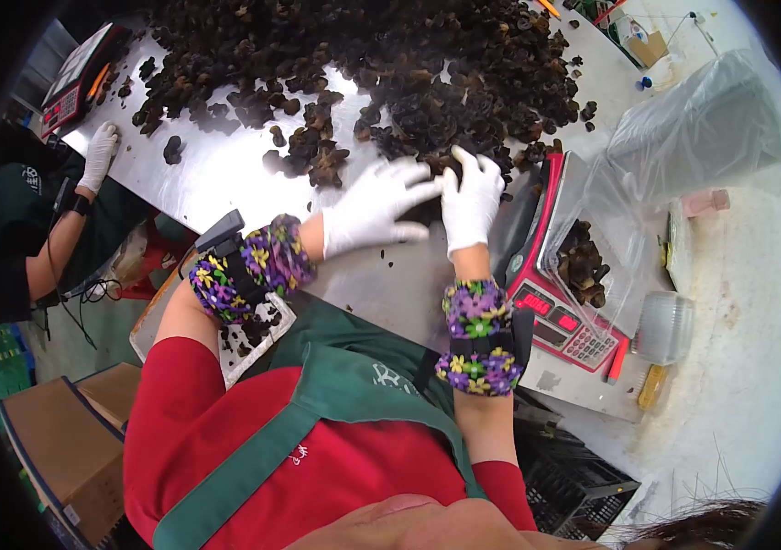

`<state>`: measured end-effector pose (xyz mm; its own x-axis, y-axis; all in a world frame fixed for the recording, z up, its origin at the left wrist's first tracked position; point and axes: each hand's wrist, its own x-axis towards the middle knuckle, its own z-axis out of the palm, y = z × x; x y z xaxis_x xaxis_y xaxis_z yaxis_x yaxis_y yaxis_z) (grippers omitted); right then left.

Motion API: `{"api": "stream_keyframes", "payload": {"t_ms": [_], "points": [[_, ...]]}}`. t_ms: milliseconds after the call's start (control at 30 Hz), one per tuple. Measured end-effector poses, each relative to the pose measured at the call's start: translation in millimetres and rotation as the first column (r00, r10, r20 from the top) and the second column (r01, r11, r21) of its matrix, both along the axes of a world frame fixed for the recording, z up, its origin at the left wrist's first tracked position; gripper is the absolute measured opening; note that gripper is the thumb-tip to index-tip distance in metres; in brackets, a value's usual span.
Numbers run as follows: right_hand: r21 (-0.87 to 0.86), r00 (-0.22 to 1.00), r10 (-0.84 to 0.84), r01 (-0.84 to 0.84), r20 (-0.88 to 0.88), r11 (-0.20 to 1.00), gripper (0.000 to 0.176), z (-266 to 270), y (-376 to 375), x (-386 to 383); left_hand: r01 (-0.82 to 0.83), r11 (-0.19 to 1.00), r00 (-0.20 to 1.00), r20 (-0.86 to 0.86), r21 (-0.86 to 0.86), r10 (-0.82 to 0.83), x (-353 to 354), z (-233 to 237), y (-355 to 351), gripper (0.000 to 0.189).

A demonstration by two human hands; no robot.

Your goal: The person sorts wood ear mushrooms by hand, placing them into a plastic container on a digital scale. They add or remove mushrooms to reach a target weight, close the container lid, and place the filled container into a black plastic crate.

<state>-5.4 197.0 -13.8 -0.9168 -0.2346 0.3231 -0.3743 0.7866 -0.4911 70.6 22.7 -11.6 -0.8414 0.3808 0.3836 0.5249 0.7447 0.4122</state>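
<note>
My left hand (376, 206), in a white glove, is stretched out over the metal table (225, 188), fingers spread and nothing visible in it. Close to its right, my gloved right hand (473, 202) is at the near edge of a large heap of dark brown, wood-ear-like mushrooms (445, 101). Its fingers look apart, and I see nothing held in them. A loose clump of the mushrooms (312, 151) lies beyond my left hand. Right of my right hand, a red digital scale (546, 316) carries a clear plastic container (624, 261) with some mushrooms (583, 266) inside.
Clear plastic bags or liners (702, 124) stand at the right. A lidded clear tub (665, 328) and an orange-red marker-like item (617, 360) lie near the scale. At the left, a co-worker's gloved hand (99, 156) rests by another scale (65, 101). Cardboard boxes (65, 440) stand below left.
</note>
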Motion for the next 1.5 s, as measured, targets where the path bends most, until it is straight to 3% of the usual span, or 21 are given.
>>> {"api": "stream_keyframes", "payload": {"t_ms": [33, 133, 267, 400, 467, 600, 767, 867, 900, 933, 1000, 1033, 1133, 1200, 1300, 1400, 1500], "points": [[-0.026, 0.993, -0.048, 0.045, -0.106, 0.999, 0.023, -5, 9, 8, 0.023, 0.999, 0.999, -0.03, -0.039, -0.024, 10, 1, 6, 0.062], [-0.134, 0.993, -0.039, 0.024, -0.111, 0.991, 0.013, -11, 34, 50, 0.008, 0.998, 0.998, -0.06, -0.059, -0.012, 34, 4, 5, 0.052], [-0.21, 0.998, -0.023, 0.009, -0.063, 0.978, 0.016, -15, 58, 96, -0.229, 0.969, 0.973, 0.003, 0.094, 0.23, 48, 16, -19, 0.037], [-0.198, 0.996, -0.023, 0.039, 0.083, 0.979, 0.023, 0, 63, 120, -0.49, 0.861, 0.858, -0.099, 0.136, 0.504, 64, 13, -42, 0.032], [-0.173, 0.994, -0.071, 0.055, -0.088, 0.983, 0.026, 9, 59, 123, -0.564, 0.793, 0.813, -0.01, 0.229, 0.582, 71, 14, -46, 0.032], [-0.071, 0.99, 0.012, -0.022, -0.14, 0.997, 0.033, 15, 57, 111, -0.608, 0.745, 0.763, -0.059, 0.275, 0.644, 74, 4, -49, 0.043], [0.027, 0.987, 0.026, -0.022, -0.157, 0.999, 0.052, 15, 53, 95, -0.367, 0.928, 0.923, 0.097, -0.07, 0.372, 77, 36, -31, 0.079], [0.053, 0.992, 0.082, -0.077, -0.1, 0.996, 0.053, 7, 50, 88, -0.206, 0.97, 0.975, 0.057, -0.131, 0.215, 61, 20, -17, 0.086], [0.116, 0.991, 0.106, -0.096, -0.082, 0.989, 0.055, 4, 50, 86, -0.207, 0.968, 0.978, -0.038, -0.144, 0.204, 57, 10, -16, 0.071], [0.195, 0.991, 0.103, -0.083, -0.091, 0.977, 0.056, 2, 48, 88, -0.204, 0.969, 0.979, -0.041, -0.142, 0.2, 58, 5, -17, 0.071], [0.102, 0.997, 0.08, -0.079, -0.013, 0.992, 0.056, -7, 50, 90, -0.209, 0.975, 0.975, 0.055, -0.079, 0.214, 58, 3, -23, 0.05], [0.044, 0.999, 0.024, -0.022, -0.048, 0.999, 0.054, -12, 52, 95, -0.239, 0.971, 0.971, -0.007, -0.014, 0.239, 61, 3, -25, 0.036], [-0.023, 0.999, 0.026, -0.027, -0.029, 0.999, 0.05, -32, 67, 106, -0.298, 0.951, 0.955, 0.016, 0.089, 0.297, 74, -12, -38, 0.037], [0.029, 0.999, 0.029, -0.028, -0.037, 0.999, 0.047, -21, 62, 111, -0.291, 0.953, 0.955, -0.027, 0.086, 0.295, 75, -1, -38, 0.046], [0.091, 0.984, 0.013, 0.003, -0.177, 0.996, 0.051, -7, 55, 110, -0.352, 0.936, 0.93, 0.114, 0.001, 0.35, 75, 13, -33, 0.074], [0.153, 0.992, 0.037, -0.018, -0.123, 0.988, 0.052, -9, 53, 99, -0.304, 0.942, 0.952, -0.005, -0.142, 0.307, 64, 29, -25, 0.072], [0.159, 0.984, 0.066, -0.04, -0.165, 0.986, 0.033, -19, 55, 100, -0.193, 0.956, 0.98, 0.004, -0.221, 0.199, 57, 7, -23, 0.065]]}}
